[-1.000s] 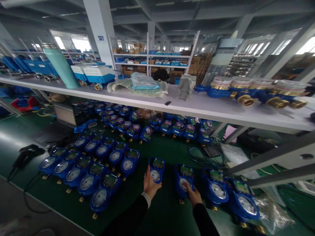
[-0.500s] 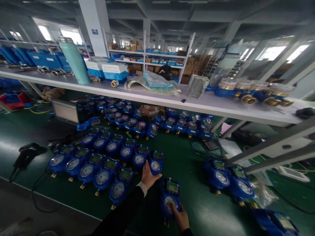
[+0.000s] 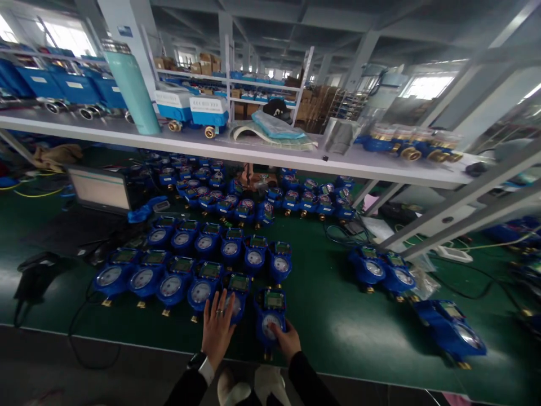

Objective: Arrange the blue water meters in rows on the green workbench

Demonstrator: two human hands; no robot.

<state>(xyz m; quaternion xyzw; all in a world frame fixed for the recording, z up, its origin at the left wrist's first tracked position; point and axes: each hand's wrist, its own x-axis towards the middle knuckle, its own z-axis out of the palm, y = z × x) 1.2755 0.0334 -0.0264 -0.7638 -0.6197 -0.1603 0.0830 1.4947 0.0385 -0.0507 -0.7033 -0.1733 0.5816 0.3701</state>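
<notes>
Several blue water meters with round dials lie in rows on a green mat (image 3: 329, 316). My left hand (image 3: 217, 327) rests flat, fingers spread, on the meter (image 3: 239, 288) at the right end of the front row. My right hand (image 3: 284, 340) grips the lower end of another blue meter (image 3: 270, 313) set just to the right of that row. A ring shows on my left hand and a watch on its wrist.
More meters (image 3: 382, 270) lie apart at the right, another group (image 3: 236, 203) under a long white shelf (image 3: 236, 152). The shelf holds a teal cylinder (image 3: 133, 90), boxed meters and brass-ended meters (image 3: 406, 148). A laptop (image 3: 99, 189) and black cables lie at left.
My right hand has slid its meter left and set it at the end of the front row. My left hand left the back-row meter and now lies flat on a front-row one.
</notes>
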